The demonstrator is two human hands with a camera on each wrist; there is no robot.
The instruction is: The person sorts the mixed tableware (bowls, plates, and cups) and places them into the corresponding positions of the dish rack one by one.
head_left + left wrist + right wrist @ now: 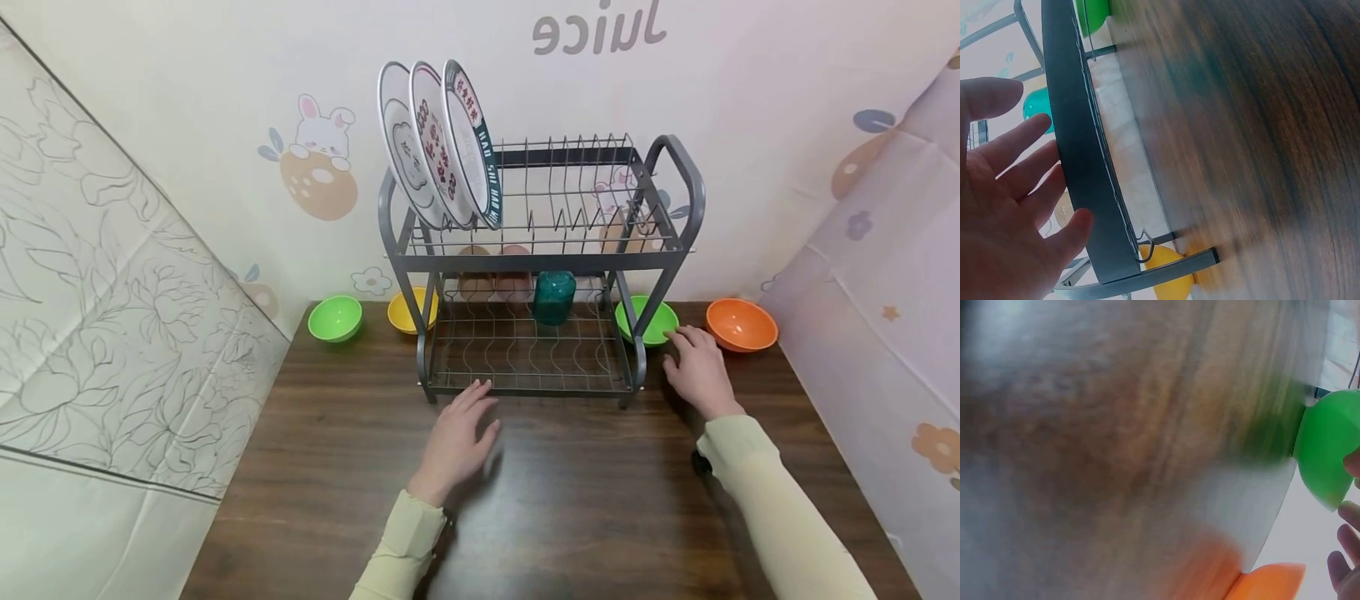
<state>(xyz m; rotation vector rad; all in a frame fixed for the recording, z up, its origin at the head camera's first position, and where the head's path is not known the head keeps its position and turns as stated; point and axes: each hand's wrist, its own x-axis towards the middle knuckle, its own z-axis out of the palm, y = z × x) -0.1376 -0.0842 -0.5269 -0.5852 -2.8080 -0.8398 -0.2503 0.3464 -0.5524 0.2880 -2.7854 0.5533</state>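
Observation:
My right hand [699, 371] is at the right green bowl [658, 323], beside the dish rack's right leg. In the right wrist view the thumb overlaps the green bowl [1329, 434] and the other fingers [1349, 540] are spread near its rim; contact is hard to tell. Just in front of the two-tier dish rack [534, 262], my left hand [453, 442] hovers with extended fingers and holds nothing. In the left wrist view its fingers overlap the rack's dark front bar [1079, 137].
Three plates [471, 146] stand upright in the rack's upper left. Below are a teal glass [554, 298], a pink glass [513, 275] and a brown glass [476, 275]. Along the wall sit an orange bowl [741, 325], a yellow bowl [411, 312] and another green bowl [335, 319].

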